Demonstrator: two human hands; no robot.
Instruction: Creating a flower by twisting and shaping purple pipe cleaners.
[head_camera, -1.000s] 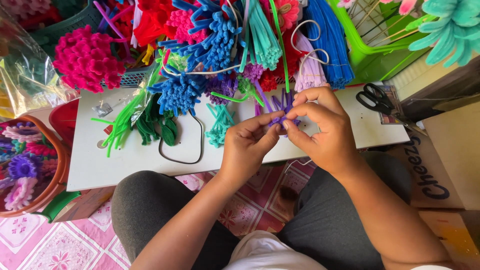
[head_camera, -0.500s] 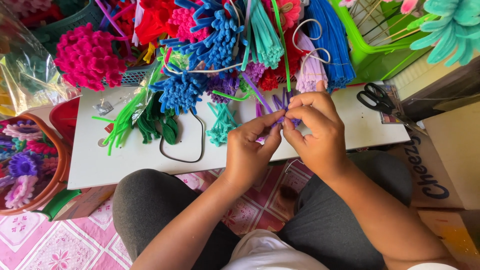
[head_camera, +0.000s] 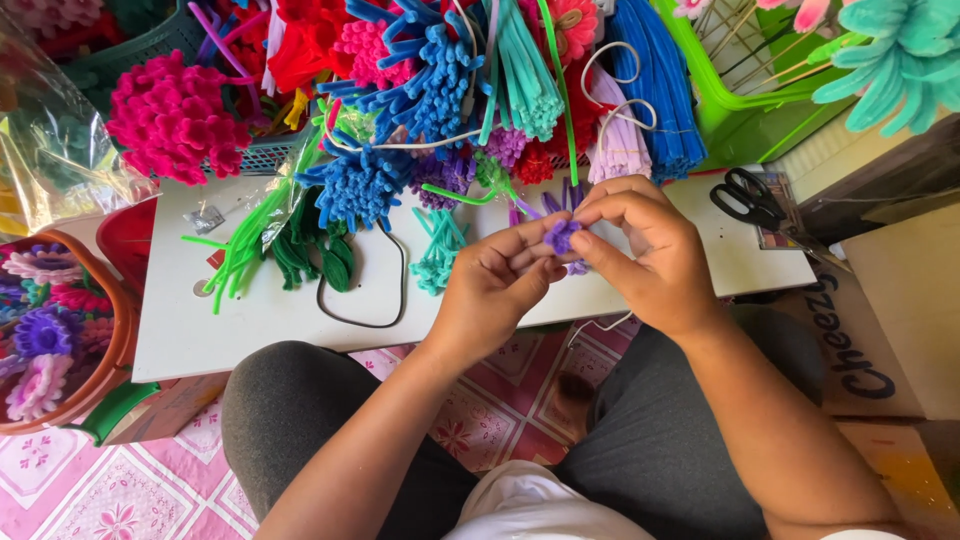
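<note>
Purple chenille-stem piece (head_camera: 562, 237), now bunched shorter, pinched between left hand (head_camera: 492, 288) and right hand (head_camera: 640, 250) above desk (head_camera: 250, 320) front edge.

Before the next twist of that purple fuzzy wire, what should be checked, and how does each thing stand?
1. Purple pipe-cleaner piece pinched by both hands: ok.
2. Left hand grip at its fingertips: ok.
3. Right hand grip from above: ok.
4. Black scissors lying apart on the white board, clear of the hands: ok.
5. Spare purple stems just behind the hands: ok.
6. How the wire is bent inside the fingers: cannot tell, hidden.
</note>
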